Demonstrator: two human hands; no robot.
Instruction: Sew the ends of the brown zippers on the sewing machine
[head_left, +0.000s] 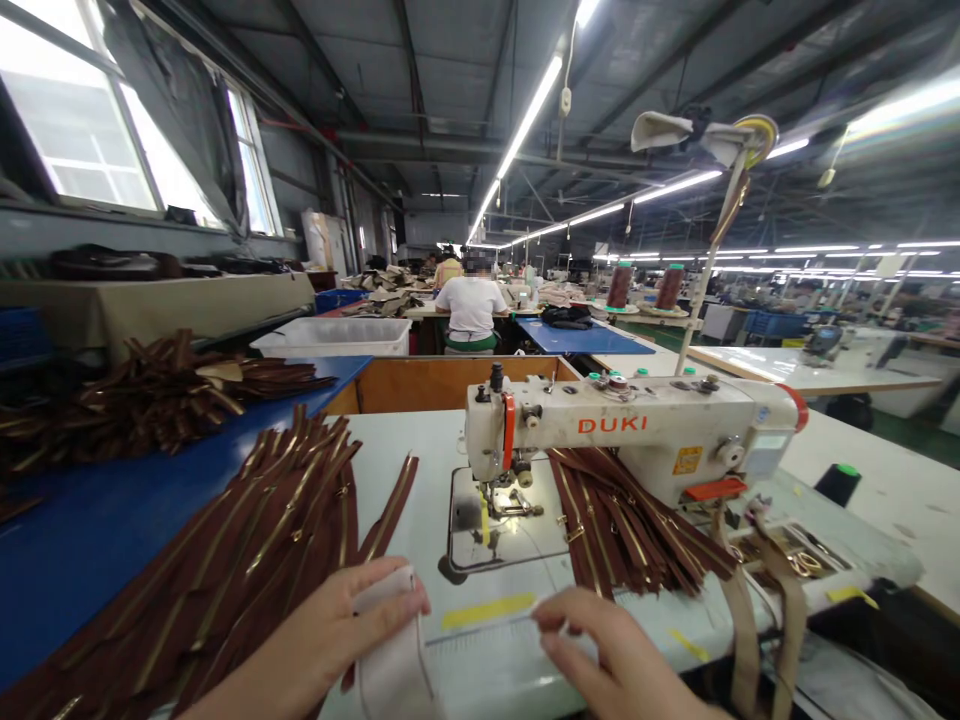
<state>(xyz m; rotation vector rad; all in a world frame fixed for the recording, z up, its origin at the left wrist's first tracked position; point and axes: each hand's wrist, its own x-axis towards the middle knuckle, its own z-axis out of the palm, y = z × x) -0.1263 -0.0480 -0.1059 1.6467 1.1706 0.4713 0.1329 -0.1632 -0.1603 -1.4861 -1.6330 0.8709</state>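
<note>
My left hand [375, 615] pinches the top of a pale fabric strip [397, 665] at the table's front edge. Beneath and beside that hand lies a single brown zipper [394, 505]. My right hand [581, 635] has its thumb and index finger close together near a yellow tape mark [487, 610]; what lies between them, if anything, is too small to tell. Ahead stands a white sewing machine [555, 425] with its metal needle plate [502, 525]. Many brown zippers with gold teeth [277, 520] are piled at the left.
More brown zippers [630, 520] lie under the machine arm. A tray of metal parts [802, 555] and hanging beige straps [787, 620] are at the right. A blue table [45, 560] bears another pile. A person in a white shirt [471, 298] sits farther ahead.
</note>
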